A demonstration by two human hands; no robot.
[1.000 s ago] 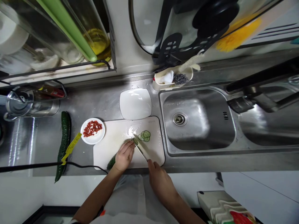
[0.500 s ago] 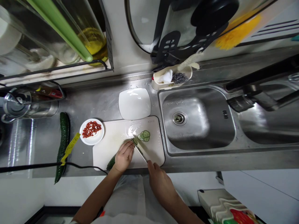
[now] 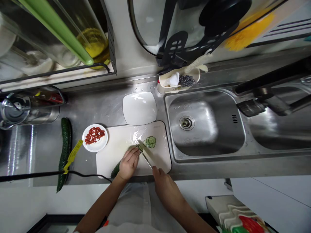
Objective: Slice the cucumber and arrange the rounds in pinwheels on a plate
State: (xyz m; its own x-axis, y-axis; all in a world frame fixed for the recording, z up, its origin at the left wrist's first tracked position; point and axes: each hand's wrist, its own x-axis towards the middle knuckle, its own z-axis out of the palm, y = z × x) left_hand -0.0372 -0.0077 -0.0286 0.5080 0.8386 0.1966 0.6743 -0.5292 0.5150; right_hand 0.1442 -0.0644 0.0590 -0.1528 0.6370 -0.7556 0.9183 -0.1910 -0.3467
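Observation:
My left hand [image 3: 128,164] presses down on a cucumber [image 3: 115,170], its fingers closed over it and hiding most of its length. In my right hand [image 3: 167,186] is the handle of a knife [image 3: 145,156], whose blade lies right by the left fingertips at the cucumber's cut end. Several thin cucumber slices [image 3: 150,141] overlap just right of the blade. All of this rests on a white cutting board [image 3: 157,161], wet near its top. Behind the board sits a white square plate [image 3: 140,108] with nothing on it.
A white dish [image 3: 94,147] of small red dried berries stands at the board's left edge. Further left lies a whole cucumber [image 3: 64,139], crossed by a black cable [image 3: 36,175] with a yellow tag. To the right is a steel sink [image 3: 206,129]; a sponge caddy [image 3: 161,86] stands behind.
Both hands, the knife and the cucumber stay almost in place; the knife hand has shifted very slightly left. The whole view has moved a little.

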